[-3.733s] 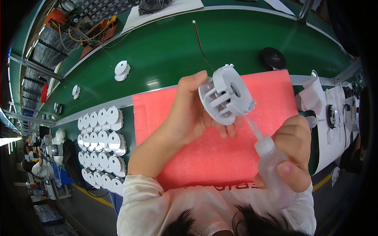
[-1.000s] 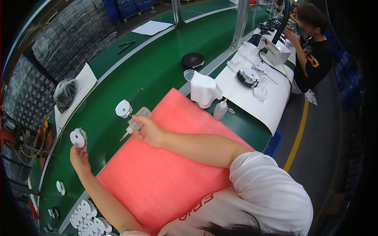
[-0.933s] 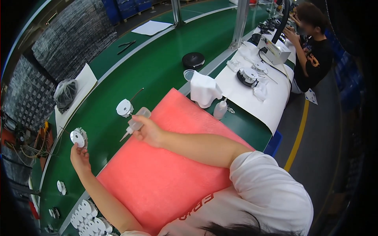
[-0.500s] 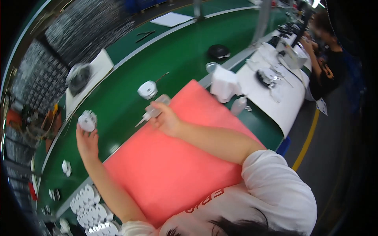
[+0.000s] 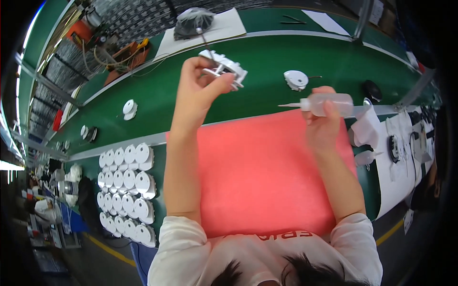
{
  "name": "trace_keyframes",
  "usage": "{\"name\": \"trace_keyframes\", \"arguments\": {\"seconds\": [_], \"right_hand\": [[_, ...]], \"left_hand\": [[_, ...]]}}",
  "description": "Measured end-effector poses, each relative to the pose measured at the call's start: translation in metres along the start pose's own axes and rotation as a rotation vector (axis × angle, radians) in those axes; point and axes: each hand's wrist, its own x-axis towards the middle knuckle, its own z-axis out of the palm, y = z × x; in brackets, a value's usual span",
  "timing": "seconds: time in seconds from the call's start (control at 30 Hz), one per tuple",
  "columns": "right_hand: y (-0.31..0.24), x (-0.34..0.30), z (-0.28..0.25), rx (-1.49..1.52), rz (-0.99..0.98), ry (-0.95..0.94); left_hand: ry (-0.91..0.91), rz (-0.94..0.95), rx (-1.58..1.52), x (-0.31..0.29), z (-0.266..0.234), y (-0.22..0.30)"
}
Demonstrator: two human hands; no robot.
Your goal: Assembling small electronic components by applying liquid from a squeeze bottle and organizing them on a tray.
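Note:
My left hand grips a white plastic housing by its edge, lifted over the green belt. A thin lead with a small white end rises from this part. In my right hand lies a translucent squeeze bottle, on its side, its long thin nozzle pointing left. Just beyond the bottle, a similar round white housing with a short lead rests on the belt. Below both hands spreads a pink mat.
Rows of white housings stand left of the mat. The green belt carries another white part and a black round part. On the right are a second bottle and a white-covered bench. A bagged black item lies beyond the belt.
The view has turned left, showing the rows of housings fully. My left hand has raised the white housing off the belt and tilted it. The bottle stays in my right hand, nozzle now level.

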Motion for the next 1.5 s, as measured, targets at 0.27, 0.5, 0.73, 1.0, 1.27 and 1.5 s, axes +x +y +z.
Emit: {"name": "trace_keyframes", "arguments": {"seconds": [0.27,0.5,0.73,1.0,1.27,1.5], "right_hand": [[-0.041,-0.014,0.011,-0.042,-0.424,-0.140],[-0.059,-0.025,-0.002,-0.368,-0.662,-0.316],[-0.072,-0.046,0.012,-0.417,-0.606,-0.366],[-0.085,-0.064,0.023,-0.688,-0.756,-0.630],[-0.086,-0.070,0.025,-0.805,-0.674,-0.622],[-0.097,-0.069,0.023,-0.821,-0.594,-0.717]], "left_hand": [[-0.080,0.149,0.124,-0.022,0.006,0.022],[0.028,0.072,0.057,-0.037,0.006,0.034],[-0.182,0.101,-0.156,-0.075,0.017,0.017],[-0.290,0.374,0.306,-0.083,0.025,0.013],[-0.309,0.340,0.296,-0.086,0.030,0.005],[-0.272,0.364,0.344,-0.087,0.035,0.006]]}}
